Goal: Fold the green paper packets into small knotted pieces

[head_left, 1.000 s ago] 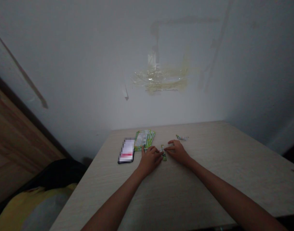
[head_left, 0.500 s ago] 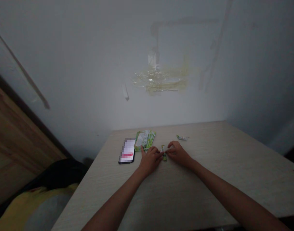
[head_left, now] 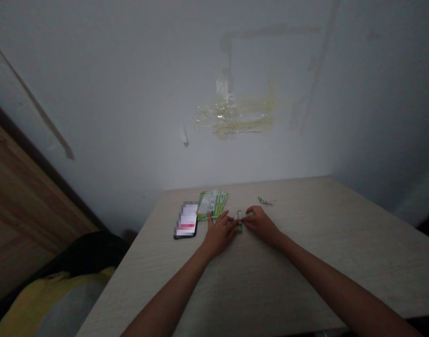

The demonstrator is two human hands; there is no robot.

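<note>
Between my two hands a small narrow green-and-white strip (head_left: 239, 227) lies upright in view on the table, its exact kind too small to tell. My left hand (head_left: 220, 235) rests to its left, with fingertips closed on the strip's left edge and other fingers slightly raised. From the other side, my right hand (head_left: 261, 222) pinches the strip's right edge with thumb and forefinger. Just beyond my left hand lies a fanned pile of flat green-and-white printed packets (head_left: 211, 204).
A phone (head_left: 186, 222) with a lit, blurred screen lies left of the pile. Past my right hand is a crumpled green-and-white scrap (head_left: 267, 201). The pale wooden table (head_left: 323, 238) meets a wall (head_left: 130, 117) with old tape on it. Yellow-and-grey cloth (head_left: 56, 304) sits lower left.
Both hands stay at the strip, with only small finger shifts; the left fingers look a little more spread. The pile, phone and scrap stay in place.
</note>
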